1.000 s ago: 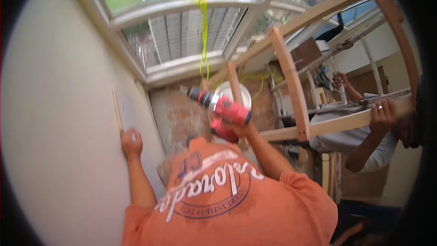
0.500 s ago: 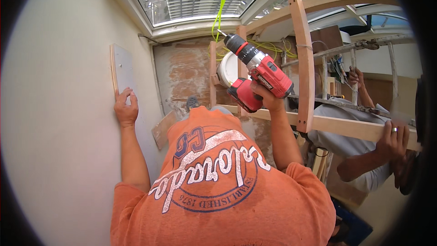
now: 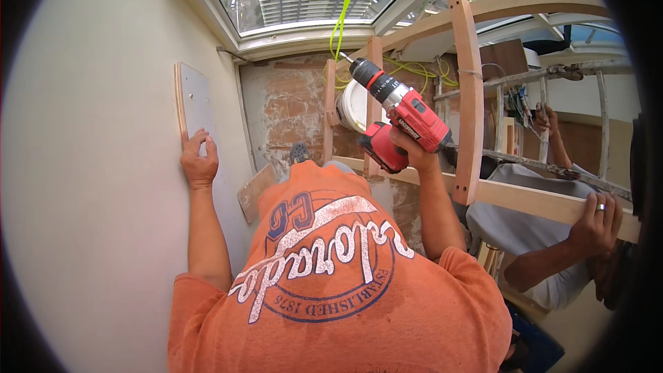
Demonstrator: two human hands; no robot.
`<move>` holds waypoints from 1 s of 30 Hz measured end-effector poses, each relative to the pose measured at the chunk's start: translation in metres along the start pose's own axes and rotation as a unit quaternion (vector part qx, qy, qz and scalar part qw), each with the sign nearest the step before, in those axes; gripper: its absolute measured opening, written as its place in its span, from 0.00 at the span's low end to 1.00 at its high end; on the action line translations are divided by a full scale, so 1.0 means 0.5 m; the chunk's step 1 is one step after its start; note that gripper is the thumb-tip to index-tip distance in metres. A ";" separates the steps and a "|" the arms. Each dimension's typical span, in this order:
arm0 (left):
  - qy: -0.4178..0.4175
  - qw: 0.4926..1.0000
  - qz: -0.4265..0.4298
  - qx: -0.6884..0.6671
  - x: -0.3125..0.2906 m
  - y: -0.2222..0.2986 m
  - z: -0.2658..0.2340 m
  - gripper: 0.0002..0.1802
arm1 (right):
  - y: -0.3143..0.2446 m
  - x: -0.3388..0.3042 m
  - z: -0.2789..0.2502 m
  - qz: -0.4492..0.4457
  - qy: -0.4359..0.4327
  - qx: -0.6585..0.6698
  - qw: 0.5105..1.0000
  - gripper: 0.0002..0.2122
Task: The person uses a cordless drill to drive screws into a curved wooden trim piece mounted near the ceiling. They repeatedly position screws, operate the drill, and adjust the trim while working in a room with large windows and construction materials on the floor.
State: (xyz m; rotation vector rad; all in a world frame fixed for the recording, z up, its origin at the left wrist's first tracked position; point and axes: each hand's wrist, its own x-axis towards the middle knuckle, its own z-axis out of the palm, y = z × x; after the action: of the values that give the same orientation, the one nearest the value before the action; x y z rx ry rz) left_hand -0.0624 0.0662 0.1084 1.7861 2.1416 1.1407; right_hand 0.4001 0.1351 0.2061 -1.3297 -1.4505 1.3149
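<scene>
From where I watch, a pale wall (image 3: 97, 166) fills the far left. Flat against it stands a narrow grey panel (image 3: 197, 97) with a light, layered edge, tilted slightly. My left grip (image 3: 199, 164) is at the panel's lower end, fingers bent and touching it; I cannot tell whether they are clamped on it or merely pressing. To the right and lower, a small board (image 3: 254, 190) leans near the foot of the wall. The orange shirt (image 3: 331, 297) takes up the lower middle, and ahead of it I see a stained brown floor (image 3: 290, 107).

A bright yellow-green cord (image 3: 345, 7) hangs in front of the window. Beneath it, a white bucket (image 3: 353, 100) sits partly hidden behind a red and black drill (image 3: 418, 114). My right grip (image 3: 418, 152) is closed around the drill's handle, its bit pointing up and leftward, well apart from the panel.

Just right of the drill rises a wooden frame (image 3: 467, 97). Past that, at far right, a co-worker's ringed hand (image 3: 599, 221) rests on the frame's lower rail, near a worn metal ladder (image 3: 604, 124).
</scene>
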 end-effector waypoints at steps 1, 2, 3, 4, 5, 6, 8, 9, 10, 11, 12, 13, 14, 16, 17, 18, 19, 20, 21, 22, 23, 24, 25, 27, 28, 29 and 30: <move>0.001 1.000 0.007 0.003 0.000 -0.001 0.002 0.04 | 0.001 0.000 -0.002 0.010 0.000 -0.006 1.000 0.16; 0.000 1.000 0.006 0.001 0.001 -0.003 0.005 0.04 | 0.004 0.001 -0.004 0.011 0.001 -0.008 1.000 0.16; 0.001 1.000 0.019 0.015 0.005 -0.004 0.009 0.04 | 0.008 0.001 -0.006 0.003 0.002 -0.004 1.000 0.16; 0.001 0.999 0.032 0.028 0.008 -0.004 0.014 0.04 | 0.008 0.000 -0.009 -0.005 0.005 0.000 1.000 0.16; -0.001 0.999 0.034 0.022 0.008 -0.009 0.013 0.04 | 0.009 0.000 -0.006 -0.004 0.011 -0.004 1.000 0.16; 0.006 0.998 0.043 0.035 0.007 -0.015 0.013 0.04 | 0.006 -0.001 0.002 -0.051 0.013 -0.041 0.998 0.17; 0.010 0.998 0.057 0.032 0.001 -0.016 0.017 0.04 | -0.011 0.003 0.008 -0.156 0.005 -0.155 0.975 0.18; 0.014 0.998 0.052 0.042 -0.003 -0.016 0.010 0.05 | -0.027 0.007 0.020 -0.193 0.003 -0.195 0.962 0.19; 0.015 0.997 0.052 0.048 0.001 -0.019 0.011 0.05 | -0.019 -0.003 0.026 -0.183 -0.006 -0.192 0.964 0.20; 0.007 0.997 0.064 0.032 0.004 -0.019 0.015 0.05 | -0.011 -0.013 0.030 -0.174 -0.015 -0.188 0.967 0.21; 0.006 0.997 0.061 0.039 0.006 -0.021 0.015 0.05 | -0.033 -0.011 0.042 -0.230 -0.016 -0.250 0.940 0.21; 0.007 0.997 0.056 0.048 0.005 -0.022 0.015 0.06 | -0.054 -0.006 0.055 -0.284 -0.020 -0.310 0.907 0.21; 0.004 0.997 0.066 0.040 0.004 -0.023 0.016 0.06 | -0.044 -0.005 0.066 -0.281 -0.008 -0.316 0.906 0.21; 0.004 0.997 0.048 0.053 0.005 -0.020 0.015 0.06 | -0.019 -0.006 0.088 -0.291 -0.063 -0.261 0.918 0.20; 0.002 0.998 0.037 0.049 0.006 -0.014 0.018 0.06 | -0.020 -0.009 0.098 -0.290 -0.055 -0.264 0.918 0.20; 0.001 0.998 0.043 0.048 0.005 -0.010 0.017 0.06 | -0.022 -0.017 0.113 -0.264 -0.079 -0.228 0.934 0.21; -0.003 0.998 0.042 0.043 0.004 -0.010 0.016 0.06 | -0.028 -0.020 0.129 -0.239 -0.104 -0.192 0.946 0.21; -0.005 0.998 0.039 0.040 0.005 -0.010 0.017 0.06 | -0.041 -0.020 0.143 -0.240 -0.100 -0.191 0.947 0.21; -0.006 0.998 0.043 0.040 0.006 -0.010 0.020 0.06 | -0.061 -0.017 0.155 -0.260 -0.116 -0.160 0.945 0.22; -0.007 0.998 0.041 0.043 0.004 -0.010 0.021 0.06 | -0.072 -0.017 0.167 -0.281 -0.133 -0.127 0.942 0.23; -0.009 0.998 0.039 0.045 0.002 -0.011 0.021 0.05 | -0.074 -0.017 0.175 -0.288 -0.154 -0.115 0.938 0.24; -0.009 0.998 0.040 0.047 0.000 -0.008 0.018 0.05 | -0.078 -0.018 0.182 -0.288 -0.154 -0.112 0.938 0.24; -0.009 0.998 0.039 0.043 -0.001 -0.006 0.018 0.05 | -0.082 -0.019 0.188 -0.278 -0.166 -0.086 0.942 0.24; -0.009 0.998 0.037 0.042 -0.002 -0.004 0.017 0.05 | -0.082 -0.022 0.196 -0.268 -0.179 -0.057 0.945 0.25; -0.010 0.998 0.039 0.044 -0.002 -0.004 0.018 0.05 | -0.079 -0.023 0.198 -0.276 -0.185 -0.069 0.940 0.25; -0.010 0.998 0.041 0.046 -0.003 -0.005 0.018 0.04 | -0.077 -0.024 0.200 -0.285 -0.192 -0.081 0.935 0.25; -0.008 0.998 0.039 0.048 -0.002 -0.005 0.018 0.04 | -0.074 -0.026 0.202 -0.287 -0.195 -0.080 0.935 0.25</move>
State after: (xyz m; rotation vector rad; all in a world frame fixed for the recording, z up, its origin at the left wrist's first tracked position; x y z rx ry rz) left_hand -0.0592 0.0691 0.1004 1.9292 2.1692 1.0524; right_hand 0.2978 0.1056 0.2250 -0.6575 -2.0580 1.1105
